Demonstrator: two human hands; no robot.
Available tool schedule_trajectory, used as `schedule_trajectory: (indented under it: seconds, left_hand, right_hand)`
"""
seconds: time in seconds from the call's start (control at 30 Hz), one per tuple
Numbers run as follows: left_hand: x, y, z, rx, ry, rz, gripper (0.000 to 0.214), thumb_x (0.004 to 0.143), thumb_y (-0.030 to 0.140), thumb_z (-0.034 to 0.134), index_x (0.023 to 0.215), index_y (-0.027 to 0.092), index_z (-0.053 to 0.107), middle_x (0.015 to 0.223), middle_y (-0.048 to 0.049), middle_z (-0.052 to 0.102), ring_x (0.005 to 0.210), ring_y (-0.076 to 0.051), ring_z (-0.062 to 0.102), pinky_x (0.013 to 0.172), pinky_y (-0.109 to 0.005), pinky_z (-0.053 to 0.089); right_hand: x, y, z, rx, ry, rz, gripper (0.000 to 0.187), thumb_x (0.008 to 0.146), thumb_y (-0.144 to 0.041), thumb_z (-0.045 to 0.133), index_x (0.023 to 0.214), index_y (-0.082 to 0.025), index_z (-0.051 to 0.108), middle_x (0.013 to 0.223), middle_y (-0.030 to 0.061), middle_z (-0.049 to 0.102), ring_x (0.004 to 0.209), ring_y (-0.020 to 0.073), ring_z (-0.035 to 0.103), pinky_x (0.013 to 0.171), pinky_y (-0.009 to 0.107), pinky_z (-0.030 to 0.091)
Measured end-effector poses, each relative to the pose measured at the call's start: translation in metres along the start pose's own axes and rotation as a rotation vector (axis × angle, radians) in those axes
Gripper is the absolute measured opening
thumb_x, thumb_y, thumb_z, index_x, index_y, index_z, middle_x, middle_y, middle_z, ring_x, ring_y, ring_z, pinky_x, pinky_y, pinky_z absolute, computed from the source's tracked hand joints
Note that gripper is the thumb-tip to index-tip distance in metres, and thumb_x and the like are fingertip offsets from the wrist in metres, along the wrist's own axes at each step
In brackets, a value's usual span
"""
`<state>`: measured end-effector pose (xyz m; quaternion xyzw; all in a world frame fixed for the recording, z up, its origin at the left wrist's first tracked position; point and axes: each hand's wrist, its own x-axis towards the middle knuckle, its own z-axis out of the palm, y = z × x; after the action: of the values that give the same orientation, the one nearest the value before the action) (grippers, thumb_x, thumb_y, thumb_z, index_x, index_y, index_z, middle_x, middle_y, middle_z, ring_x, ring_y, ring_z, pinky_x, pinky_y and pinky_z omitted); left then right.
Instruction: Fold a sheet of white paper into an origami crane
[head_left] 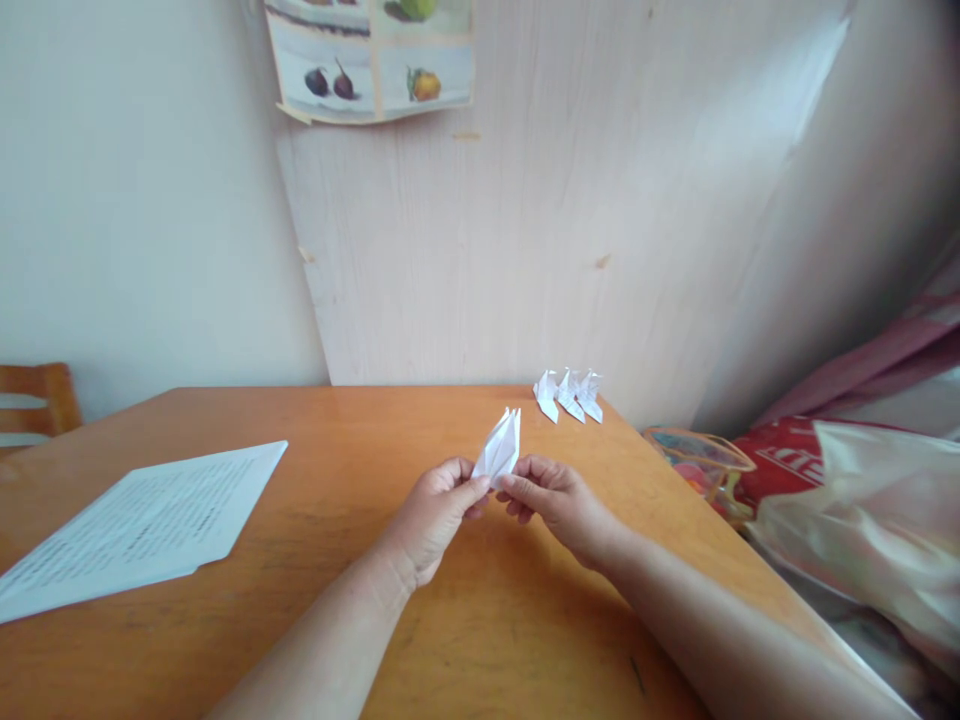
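Observation:
A folded white paper piece (501, 447), origami-like with pointed tips turned up, is held above the table between my two hands. My left hand (446, 498) pinches its lower left corner, thumb in front and fingers behind. On the lower right, my right hand (553, 495) grips it the same way. The fingers behind the paper are partly hidden. Beyond my hands, near the far right corner of the table, three folded white paper figures (570, 396) stand in a row close together.
Printed sheets (150, 525) lie in a stack at the left of the wooden table (360, 640). A chair (56, 395) is beyond the left edge. Plastic bags (847, 520) and an orange-rimmed basket (701, 455) sit off the right edge. Fruit pictures (375, 65) hang on the back wall.

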<state>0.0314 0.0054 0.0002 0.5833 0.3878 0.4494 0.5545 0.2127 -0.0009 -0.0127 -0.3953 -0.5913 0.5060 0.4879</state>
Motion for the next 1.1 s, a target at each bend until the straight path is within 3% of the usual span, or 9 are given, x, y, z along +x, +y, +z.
schedule_trajectory:
  seconds: [0.1, 0.2, 0.27, 0.37, 0.53, 0.77, 0.93, 1.1]
  left_hand:
    - [0.001, -0.001, -0.001, 0.224, 0.109, 0.013, 0.019, 0.088, 0.037, 0.059, 0.083, 0.019, 0.056, 0.074, -0.0011, 0.065, 0.072, -0.018, 0.061, 0.063, -0.028, 0.045]
    - [0.001, -0.002, -0.002, 0.448, 0.155, 0.071, 0.016, 0.089, 0.034, 0.054, 0.081, 0.021, 0.053, 0.069, 0.0009, 0.064, 0.066, -0.018, 0.062, 0.060, -0.027, 0.042]
    - [0.001, -0.004, -0.002, 0.584, 0.164, 0.142, 0.014, 0.089, 0.031, 0.053, 0.078, 0.021, 0.052, 0.067, 0.0025, 0.060, 0.062, -0.016, 0.057, 0.059, -0.026, 0.038]
    - [0.001, -0.005, -0.001, 0.739, 0.161, 0.228, 0.014, 0.087, 0.024, 0.052, 0.073, 0.022, 0.049, 0.064, 0.0039, 0.054, 0.059, -0.014, 0.050, 0.058, -0.026, 0.032]
    - [0.002, -0.008, -0.001, 0.880, 0.131, 0.293, 0.017, 0.086, 0.019, 0.050, 0.070, 0.022, 0.044, 0.064, 0.0040, 0.051, 0.059, -0.014, 0.048, 0.057, -0.026, 0.028]
    - [0.001, -0.010, -0.001, 0.913, 0.091, 0.314, 0.015, 0.086, 0.019, 0.051, 0.071, 0.022, 0.047, 0.067, 0.0033, 0.053, 0.062, -0.014, 0.049, 0.058, -0.027, 0.029]
    - [-0.004, 0.001, 0.003, 0.732, 0.072, 0.244, 0.012, 0.086, 0.024, 0.054, 0.074, 0.021, 0.054, 0.066, 0.0035, 0.058, 0.061, -0.013, 0.052, 0.058, -0.025, 0.035]
    - [-0.008, 0.007, 0.003, 0.428, -0.025, 0.072, 0.013, 0.089, 0.032, 0.055, 0.086, 0.020, 0.057, 0.066, 0.0021, 0.063, 0.059, -0.014, 0.059, 0.057, -0.025, 0.043]
  right_hand:
    - [0.003, 0.004, -0.006, -0.126, 0.188, -0.100, 0.016, 0.086, -0.033, 0.064, 0.095, -0.020, 0.060, 0.085, 0.0017, 0.063, 0.074, 0.0163, 0.057, 0.065, 0.030, 0.044]
    - [0.002, 0.002, -0.011, -0.349, 0.439, -0.344, 0.011, 0.090, -0.030, 0.058, 0.097, -0.022, 0.059, 0.088, 0.0026, 0.061, 0.079, 0.0182, 0.056, 0.073, 0.034, 0.046]
    - [-0.002, -0.004, -0.012, -0.539, 0.487, -0.541, 0.008, 0.091, -0.028, 0.057, 0.097, -0.023, 0.060, 0.093, 0.0041, 0.062, 0.088, 0.0207, 0.057, 0.081, 0.037, 0.046]
    - [-0.008, -0.013, -0.010, -0.710, 0.409, -0.696, 0.009, 0.092, -0.024, 0.058, 0.099, -0.024, 0.063, 0.099, 0.0059, 0.061, 0.099, 0.0230, 0.058, 0.088, 0.040, 0.045]
    - [-0.012, -0.020, -0.008, -0.943, 0.350, -0.668, 0.008, 0.088, -0.024, 0.065, 0.096, -0.025, 0.067, 0.107, 0.0062, 0.062, 0.103, 0.0251, 0.057, 0.091, 0.044, 0.040]
    - [-0.015, -0.027, -0.007, -1.088, 0.287, -0.588, 0.006, 0.087, -0.027, 0.065, 0.090, -0.025, 0.070, 0.104, 0.0058, 0.064, 0.102, 0.0254, 0.056, 0.088, 0.042, 0.036]
    - [-0.014, -0.031, -0.009, -1.125, 0.277, -0.494, 0.011, 0.089, -0.031, 0.064, 0.087, -0.026, 0.074, 0.097, 0.0054, 0.065, 0.094, 0.0244, 0.055, 0.081, 0.040, 0.035]
    - [-0.007, -0.029, -0.018, -0.989, 0.187, -0.381, 0.018, 0.091, -0.028, 0.061, 0.081, -0.025, 0.075, 0.084, 0.0044, 0.067, 0.086, 0.0217, 0.056, 0.081, 0.038, 0.038]
